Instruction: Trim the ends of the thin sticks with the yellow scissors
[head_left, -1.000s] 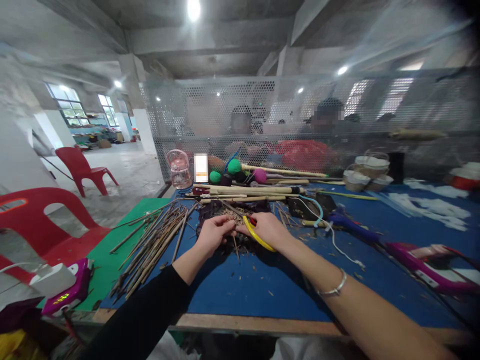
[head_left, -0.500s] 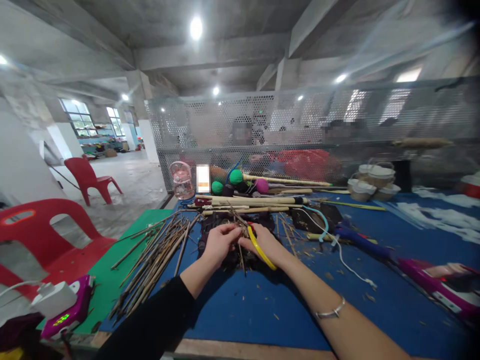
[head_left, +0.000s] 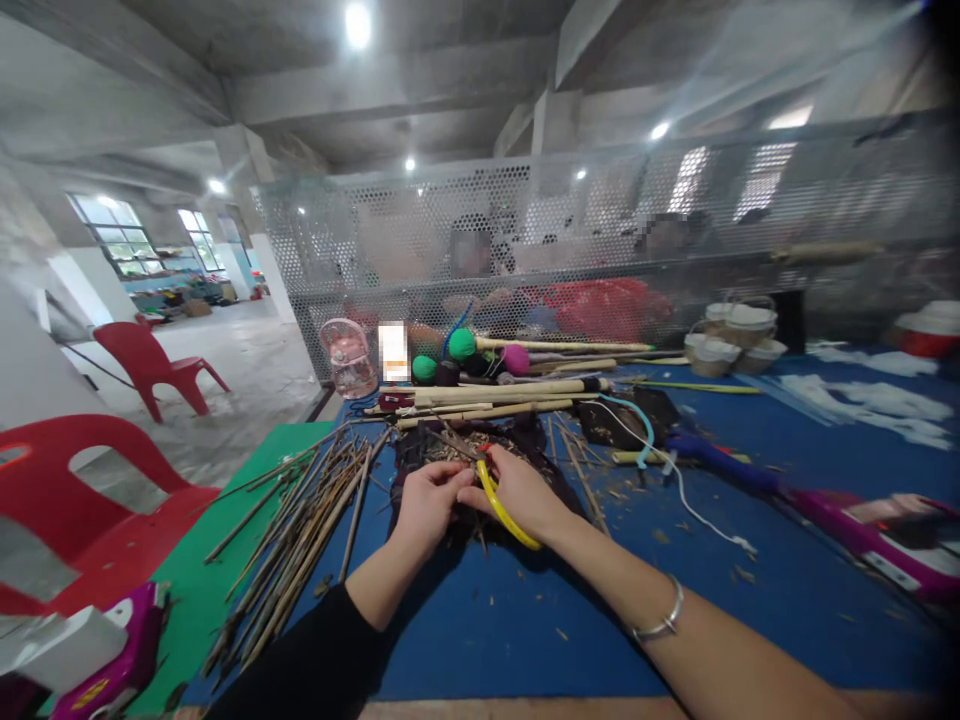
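Note:
My right hand (head_left: 521,492) is closed round yellow-handled cutters (head_left: 501,505), their red tip pointing at a heap of short twig cuttings (head_left: 450,450) on a dark cloth. My left hand (head_left: 427,502) sits right beside it, fingers pinched on a thin twig that sticks out toward me. Both hands meet over the near edge of that heap on the blue table (head_left: 510,620). A silver bangle (head_left: 660,620) rings my right wrist.
A bundle of long thin sticks (head_left: 300,540) lies to the left, over a green mat (head_left: 217,560). Thick bamboo poles (head_left: 495,392), yarn balls (head_left: 461,345), a pink device (head_left: 870,530) and a white cord (head_left: 690,500) lie behind and right. People sit beyond a mesh screen (head_left: 600,240). Red chairs (head_left: 82,500) stand left.
My hands have stayed together at the twig heap, shifting only slightly. The view has swung a little, so the table and sticks sit lower and more to the left.

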